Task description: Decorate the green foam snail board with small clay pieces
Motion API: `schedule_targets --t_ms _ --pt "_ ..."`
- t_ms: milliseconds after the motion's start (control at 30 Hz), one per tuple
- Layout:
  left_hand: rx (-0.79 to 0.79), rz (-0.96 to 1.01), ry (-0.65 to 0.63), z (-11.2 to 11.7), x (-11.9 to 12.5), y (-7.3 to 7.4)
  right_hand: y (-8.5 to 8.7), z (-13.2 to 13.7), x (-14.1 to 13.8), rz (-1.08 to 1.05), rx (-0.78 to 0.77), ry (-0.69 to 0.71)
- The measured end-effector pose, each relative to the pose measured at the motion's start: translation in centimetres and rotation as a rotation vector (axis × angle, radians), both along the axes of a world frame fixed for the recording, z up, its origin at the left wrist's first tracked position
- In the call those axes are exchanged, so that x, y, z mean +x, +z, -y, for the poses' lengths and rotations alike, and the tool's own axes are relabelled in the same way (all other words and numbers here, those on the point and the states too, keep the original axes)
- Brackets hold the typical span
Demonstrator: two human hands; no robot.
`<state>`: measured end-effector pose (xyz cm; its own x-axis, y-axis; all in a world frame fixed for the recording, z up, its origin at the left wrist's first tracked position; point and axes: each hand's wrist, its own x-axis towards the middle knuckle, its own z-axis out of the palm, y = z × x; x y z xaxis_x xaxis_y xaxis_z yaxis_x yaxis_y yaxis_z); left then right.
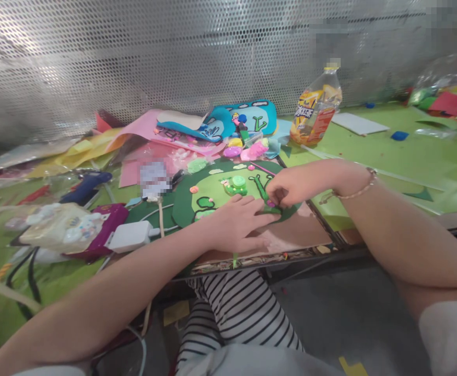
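Observation:
A dark green craft board (182, 190) with a light green middle lies on the table in front of me. A green clay snail (235, 185) sits near its centre, with dark green plant outlines (258, 184) to the right. My left hand (241, 222) rests flat across the board's lower part, fingers stretched out. At the board's right side, my right hand (291, 183) is closed in a pinch over the plant outlines. Next to its fingertips shows a small purple bit (271, 204). Whatever those fingertips hold is hidden.
Pink and yellow clay lumps (255, 150) lie behind the board, near blue craft pieces (267, 112). A drink bottle (316, 107) stands at the back right. To the left are a white charger (129, 236), cables and a decorated pouch (66, 227). The table's front edge (259, 258) is close.

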<state>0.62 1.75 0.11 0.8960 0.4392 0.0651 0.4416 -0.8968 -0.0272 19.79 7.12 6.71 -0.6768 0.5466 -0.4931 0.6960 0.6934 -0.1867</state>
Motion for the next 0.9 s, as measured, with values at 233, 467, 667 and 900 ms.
schedule_targets --t_ms 233,467,667,900 --pt "-0.008 -0.003 0.000 0.01 0.13 0.05 0.02 -0.05 0.05 -0.013 0.012 0.022" --pt "-0.012 0.009 -0.001 0.01 0.02 -0.03 0.11 0.12 -0.04 -0.030 0.033 0.010" --pt "-0.012 0.005 -0.001 0.04 0.00 0.00 -0.15 0.02 -0.07 -0.031 0.037 0.016" --pt "-0.010 -0.002 0.004 0.02 -0.04 0.03 -0.02 0.12 -0.05 -0.034 0.015 0.028"
